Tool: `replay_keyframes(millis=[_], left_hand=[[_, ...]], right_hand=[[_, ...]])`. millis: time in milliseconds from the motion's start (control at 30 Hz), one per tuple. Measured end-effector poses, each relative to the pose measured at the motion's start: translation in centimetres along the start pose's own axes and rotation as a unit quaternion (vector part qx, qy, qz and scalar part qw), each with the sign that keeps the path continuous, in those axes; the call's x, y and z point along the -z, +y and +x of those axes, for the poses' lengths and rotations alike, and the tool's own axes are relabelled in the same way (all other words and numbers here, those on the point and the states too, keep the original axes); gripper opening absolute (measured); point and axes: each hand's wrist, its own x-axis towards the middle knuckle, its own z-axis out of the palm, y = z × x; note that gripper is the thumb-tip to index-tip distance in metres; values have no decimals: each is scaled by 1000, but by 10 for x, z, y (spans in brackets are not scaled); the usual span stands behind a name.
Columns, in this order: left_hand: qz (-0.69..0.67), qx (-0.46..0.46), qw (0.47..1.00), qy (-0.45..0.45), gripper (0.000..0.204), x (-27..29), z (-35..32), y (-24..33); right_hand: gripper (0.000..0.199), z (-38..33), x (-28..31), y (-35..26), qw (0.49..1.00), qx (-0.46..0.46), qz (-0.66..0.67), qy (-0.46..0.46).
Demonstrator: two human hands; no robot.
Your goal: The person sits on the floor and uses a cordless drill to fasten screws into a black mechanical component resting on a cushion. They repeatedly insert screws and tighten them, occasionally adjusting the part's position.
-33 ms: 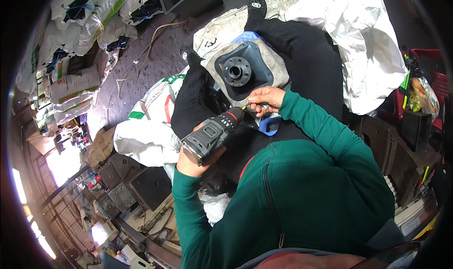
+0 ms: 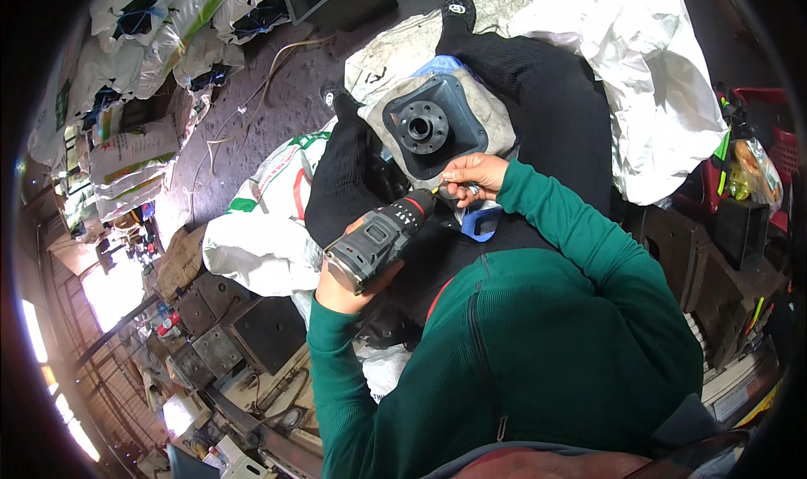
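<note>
Drill in hand, a grey-and-black cordless one with a red ring behind its chuck (image 2: 382,239), lies slantwise in the left hand (image 2: 340,298), which is wrapped round its grip; its nose points far and to the right. The right hand (image 2: 473,179) sits just beyond that nose, thumb and fingers drawn in narrow at the small yellowish tip (image 2: 435,190); whether they pinch the tip itself or some small piece, I cannot tell. Farther off, between knees in black ribbed trousers (image 2: 555,109), sits a dark grey, square-cornered housing with a round, holed flange (image 2: 420,128), resting on a beige, cloth-like cover (image 2: 498,124). A blue plastic loop (image 2: 480,225) shows nearer, just below the right hand. White sacks lie to the left (image 2: 261,260) and right (image 2: 647,84). The step in hand looks like steadying and lining up the tip near the cover's near edge; the next move would call for a straight drill and fingertips well clear of the chuck.
</note>
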Motion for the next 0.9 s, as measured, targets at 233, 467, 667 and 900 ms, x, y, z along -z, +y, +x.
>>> replay_keyframes(millis=[233, 467, 667, 900], left_hand=[[-63, 50, 997, -16, 60, 10, 14, 2], [-127, 101, 987, -15, 59, 11, 17, -6], [-47, 46, 998, 22, 58, 6, 17, -19], [-40, 127, 990, 41, 49, 16, 40, -50]], right_hand=[[18, 9, 4, -5, 999, -37, 16, 8], [18, 16, 2, -4, 1000, -12, 16, 17], [26, 19, -4, 3, 995, -7, 48, 93], [26, 30, 18, -4, 919, 184, 1, 350]])
